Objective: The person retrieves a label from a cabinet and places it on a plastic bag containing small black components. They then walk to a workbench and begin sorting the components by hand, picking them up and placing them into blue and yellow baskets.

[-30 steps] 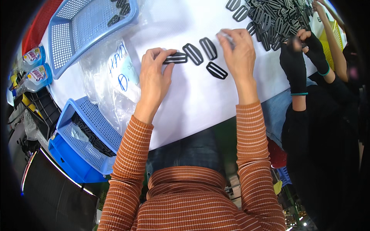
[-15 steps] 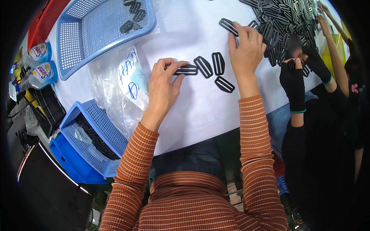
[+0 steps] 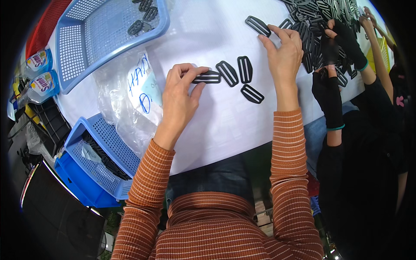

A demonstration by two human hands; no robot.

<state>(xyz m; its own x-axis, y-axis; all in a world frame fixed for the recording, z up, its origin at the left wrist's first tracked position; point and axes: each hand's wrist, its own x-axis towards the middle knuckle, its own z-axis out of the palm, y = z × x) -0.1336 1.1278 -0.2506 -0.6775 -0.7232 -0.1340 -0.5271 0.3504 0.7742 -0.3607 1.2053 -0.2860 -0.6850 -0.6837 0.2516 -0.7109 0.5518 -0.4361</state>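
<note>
— Hands first: what does each one have?
— Left hand (image 3: 180, 93) pinches a black slide buckle (image 3: 206, 77) at its left end; the buckle lies flat on the white table (image 3: 216, 130), long axis running left to right.
— And farther out?
— Right hand (image 3: 284, 54) rests open, fingertips touching another buckle (image 3: 257, 25) lying up-left of it, beside the buckle pile (image 3: 320, 26).

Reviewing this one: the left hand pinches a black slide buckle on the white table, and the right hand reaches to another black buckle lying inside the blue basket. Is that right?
Not quite. In the head view the right hand touches a black buckle lying on the white table, not inside the blue basket. The left hand does pinch a black slide buckle on the table.
</note>
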